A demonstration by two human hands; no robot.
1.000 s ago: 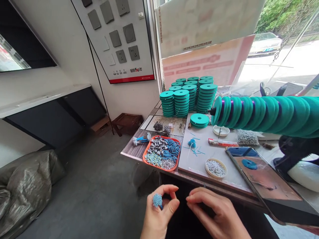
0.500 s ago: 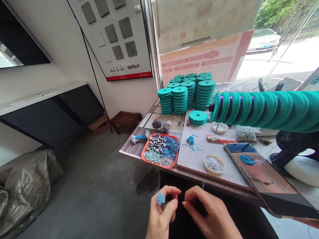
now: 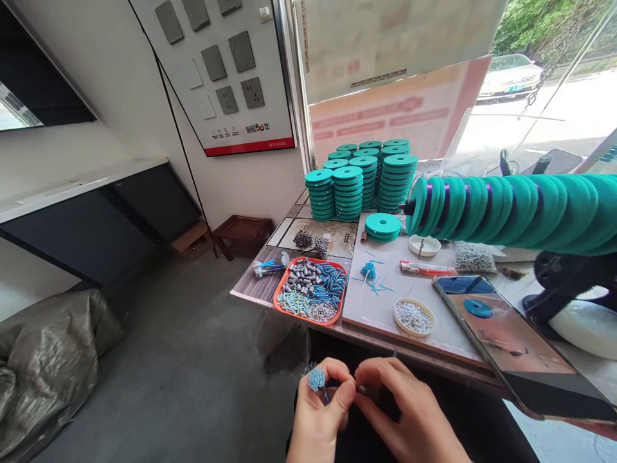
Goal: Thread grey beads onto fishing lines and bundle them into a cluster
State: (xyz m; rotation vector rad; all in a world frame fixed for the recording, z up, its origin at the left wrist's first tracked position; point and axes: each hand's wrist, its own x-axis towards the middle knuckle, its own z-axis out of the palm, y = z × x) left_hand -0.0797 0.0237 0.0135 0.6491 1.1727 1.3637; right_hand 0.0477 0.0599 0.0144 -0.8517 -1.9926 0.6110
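Observation:
Below the table's front edge, my left hand (image 3: 321,411) pinches a small blue bundle of thin tubes (image 3: 317,379) between thumb and fingers. My right hand (image 3: 405,415) is closed in a pinch right beside it, fingertips meeting the left thumb; what it holds is too small to make out. On the table (image 3: 260,289) above them sit an orange tray (image 3: 279,297) of grey and blue small parts and a small round dish of pale beads (image 3: 414,316).
Stacks of teal discs (image 3: 359,183) stand at the back of the table, and a long horizontal row of teal discs (image 3: 511,209) on a rod crosses the right. A phone (image 3: 506,341) lies at the front right. A grey sack (image 3: 48,360) lies on the floor at left.
My two hands have drawn together until the fingertips touch. The blue bundle has moved slightly right and down with my left hand. The view has tilted down a little.

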